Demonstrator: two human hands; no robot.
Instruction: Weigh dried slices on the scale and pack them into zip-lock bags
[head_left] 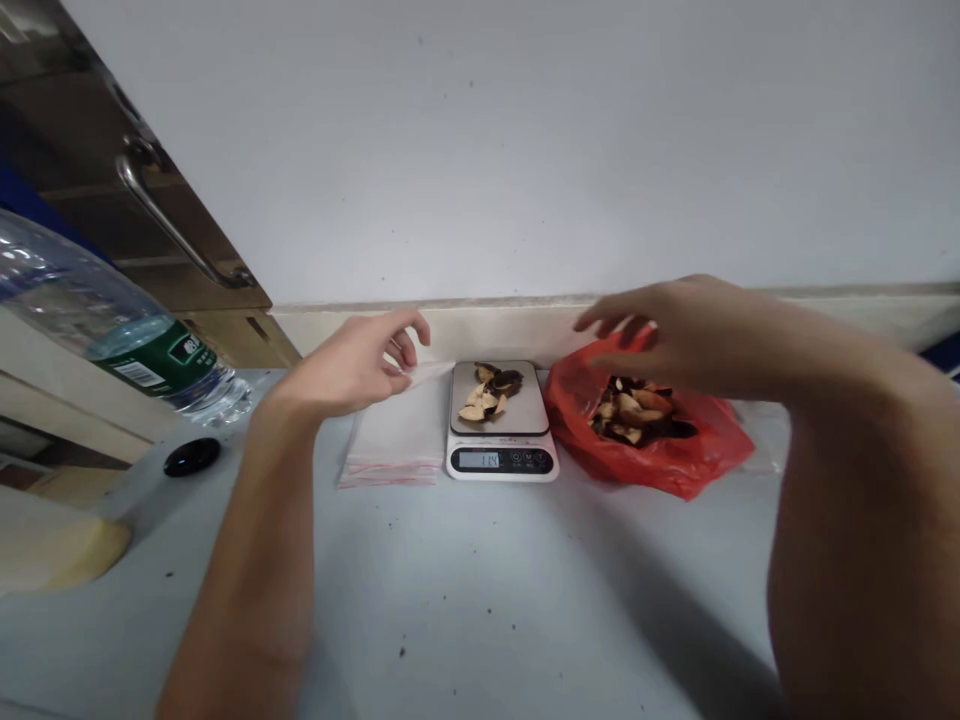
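Observation:
My left hand (pixel 360 362) is at the stack of clear zip bags (pixel 394 440), thumb and fingertips pinched on a thin clear bag edge that rises toward the scale. Over the red plastic bag (pixel 570 410), my right hand (pixel 656 325) hangs with fingers apart and nothing in them. Inside that bag lie dried slices (pixel 634 410), pale with dark brown edges. Between the hands stands a white digital kitchen scale (pixel 459 440). A small pile of the same dried slices (pixel 484 405) rests on its plate, and the display seems to read 11.4.
At left, a large clear water bottle (pixel 142 340) with a green label appears tilted, near a black round lid (pixel 192 457). A pale, yellowish-ended object (pixel 67 545) sits at the left edge. A white wall (pixel 510 150) rises behind the grey-blue table (pixel 480 620). Dark crumbs dot the tabletop.

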